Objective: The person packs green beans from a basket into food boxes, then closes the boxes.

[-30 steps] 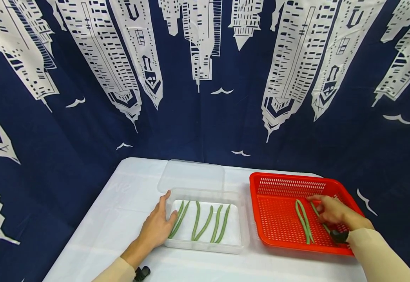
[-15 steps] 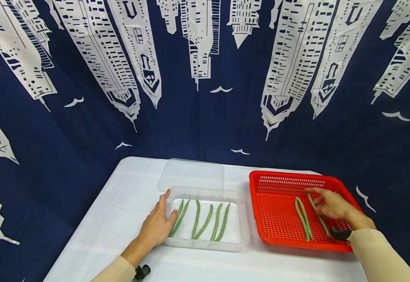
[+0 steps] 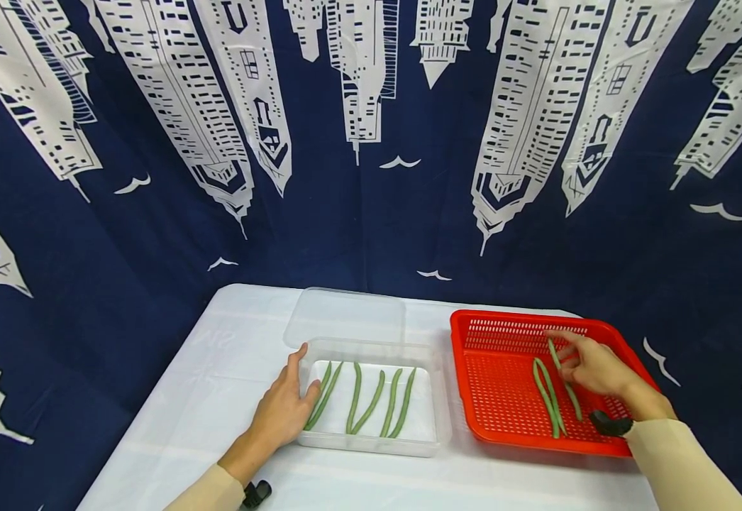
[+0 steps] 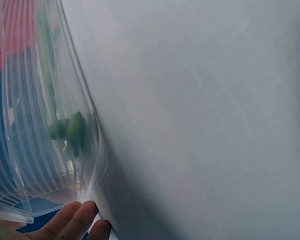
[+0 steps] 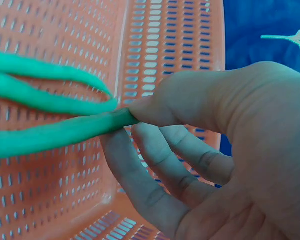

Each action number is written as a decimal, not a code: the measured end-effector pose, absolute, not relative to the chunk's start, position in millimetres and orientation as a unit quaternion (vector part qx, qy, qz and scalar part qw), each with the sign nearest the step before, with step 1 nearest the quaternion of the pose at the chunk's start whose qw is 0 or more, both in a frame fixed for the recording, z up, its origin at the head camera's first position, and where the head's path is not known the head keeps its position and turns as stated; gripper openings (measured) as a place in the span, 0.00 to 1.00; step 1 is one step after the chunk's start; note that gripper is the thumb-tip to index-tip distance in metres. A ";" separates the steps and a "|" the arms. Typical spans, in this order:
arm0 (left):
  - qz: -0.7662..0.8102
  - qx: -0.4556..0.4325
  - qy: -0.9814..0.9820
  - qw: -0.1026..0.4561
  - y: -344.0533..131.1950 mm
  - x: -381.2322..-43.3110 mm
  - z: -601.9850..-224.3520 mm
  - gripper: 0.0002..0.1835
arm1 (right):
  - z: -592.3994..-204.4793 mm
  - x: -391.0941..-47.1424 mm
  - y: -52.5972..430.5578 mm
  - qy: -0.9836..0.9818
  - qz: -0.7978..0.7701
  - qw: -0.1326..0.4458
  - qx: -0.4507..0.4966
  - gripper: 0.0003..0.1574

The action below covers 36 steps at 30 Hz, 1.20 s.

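Observation:
In the red basket (image 3: 482, 383) my right hand (image 3: 594, 365) pinches a green bean (image 3: 574, 401) near its far end. The right wrist view shows the bean's tip (image 5: 122, 117) between thumb and forefinger, its length hanging over the basket's bottom. Beside it lie two more beans (image 3: 550, 401), their far ends together. My left hand (image 3: 281, 408) holds the left wall of a clear plastic container (image 3: 403, 446), thumb over the rim and fingers along the outside. Inside the container several green beans (image 3: 391, 403) lie in pairs; the left wrist view shows bean ends (image 4: 76, 129) through the plastic.
Behind the container a clear lid (image 3: 348, 316) lies flat on the white table (image 3: 198, 397). The basket stands to the container's right, with a narrow gap between them. A dark blue cloth (image 3: 371, 213) with white buildings hangs along the back.
My right hand has taken hold of the bean and drawn it up and slightly left, nearer the pair in the basket. The left hand stays on the container.

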State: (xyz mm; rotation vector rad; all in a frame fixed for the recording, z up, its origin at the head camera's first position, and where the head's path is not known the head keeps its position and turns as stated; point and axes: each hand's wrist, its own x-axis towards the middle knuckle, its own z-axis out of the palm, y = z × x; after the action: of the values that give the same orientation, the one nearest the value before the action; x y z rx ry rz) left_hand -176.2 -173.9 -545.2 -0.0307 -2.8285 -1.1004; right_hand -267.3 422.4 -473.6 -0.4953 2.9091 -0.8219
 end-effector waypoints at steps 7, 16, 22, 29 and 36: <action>-0.362 -0.009 -0.930 0.052 -174.5 -175.5 -545.8 0.41 | -466.7 -267.1 406.6 0.946 -0.274 0.026 -0.172 0.53; -0.363 -0.009 -0.930 0.053 -174.7 -175.6 -546.9 0.41 | -453.3 -261.9 383.5 0.944 -0.280 0.020 -0.173 0.55; -0.363 -0.008 -0.930 0.053 -174.2 -176.1 -545.6 0.41 | -444.4 -259.3 367.2 0.941 -0.286 0.012 -0.180 0.55; -0.363 -0.013 -0.930 0.057 -174.5 -176.1 -542.1 0.40 | -438.9 -255.4 351.2 0.925 -0.324 0.010 -0.196 0.53; -0.361 -0.013 -0.931 0.055 -174.7 -177.3 -542.3 0.40 | -435.0 -252.6 333.4 0.913 -0.361 0.024 -0.187 0.51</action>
State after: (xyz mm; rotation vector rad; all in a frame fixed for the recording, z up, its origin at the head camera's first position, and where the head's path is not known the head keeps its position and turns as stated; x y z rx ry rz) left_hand -177.3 -174.7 -542.3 -0.0394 -2.8259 -1.0944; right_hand -252.6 333.4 -435.0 -0.5799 2.8269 -1.1159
